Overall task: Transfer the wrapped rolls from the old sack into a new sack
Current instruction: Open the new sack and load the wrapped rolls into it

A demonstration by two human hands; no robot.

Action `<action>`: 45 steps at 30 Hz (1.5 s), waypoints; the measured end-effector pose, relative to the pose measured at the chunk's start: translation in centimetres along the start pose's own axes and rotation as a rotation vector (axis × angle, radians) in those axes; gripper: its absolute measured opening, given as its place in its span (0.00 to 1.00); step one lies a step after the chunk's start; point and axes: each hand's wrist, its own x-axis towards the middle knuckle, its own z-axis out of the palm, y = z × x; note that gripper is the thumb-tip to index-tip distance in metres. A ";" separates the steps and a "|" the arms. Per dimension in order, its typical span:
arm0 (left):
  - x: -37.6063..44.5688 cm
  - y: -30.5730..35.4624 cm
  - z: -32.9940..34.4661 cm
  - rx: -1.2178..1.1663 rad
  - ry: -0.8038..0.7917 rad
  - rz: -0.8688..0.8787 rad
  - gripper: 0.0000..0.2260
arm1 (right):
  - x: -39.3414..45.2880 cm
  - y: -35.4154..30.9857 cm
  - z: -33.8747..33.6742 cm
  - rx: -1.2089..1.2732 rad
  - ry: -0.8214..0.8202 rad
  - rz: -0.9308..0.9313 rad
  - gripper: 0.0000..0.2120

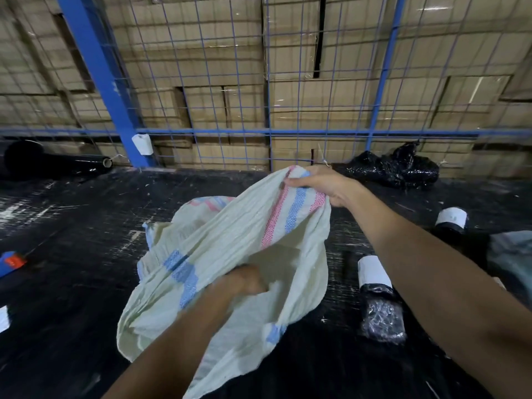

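Head view, one sack [230,234], two wrapped rolls [377,292] (lying)

No legible text, seemingly.

My left hand [244,282] is blurry, and I can't see its fingers well where they sink into the sack [230,254]. I can't see what is inside the sack. The bottom of the sack runs off the picture. A blue and orange thing [10,263] at the tabletop's left edge is cut off.
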 end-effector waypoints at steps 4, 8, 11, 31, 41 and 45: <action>-13.1 12.0 -16.5 0.095 0.765 0.249 0.11 | 0.6 1.0 0.3 -0.077 0.018 -0.071 0.19; -11.6 8.9 -17.2 0.383 0.868 0.000 0.47 | -0.4 2.2 0.0 -0.247 -0.185 -0.083 0.21; -10.6 7.4 -19.5 0.270 0.699 -0.201 0.45 | -1.7 2.4 0.7 -0.573 -0.436 -0.009 0.20; -10.2 2.9 -27.0 0.282 0.721 -0.411 0.04 | -2.8 6.7 -0.1 -0.671 -0.227 0.197 0.30; -10.5 0.0 -27.1 0.145 0.736 -0.517 0.04 | -2.3 7.8 -0.4 -0.011 0.119 0.137 0.09; -10.5 -0.7 -26.5 0.175 0.689 -0.532 0.07 | -4.4 9.5 -0.9 0.316 -0.193 0.193 0.18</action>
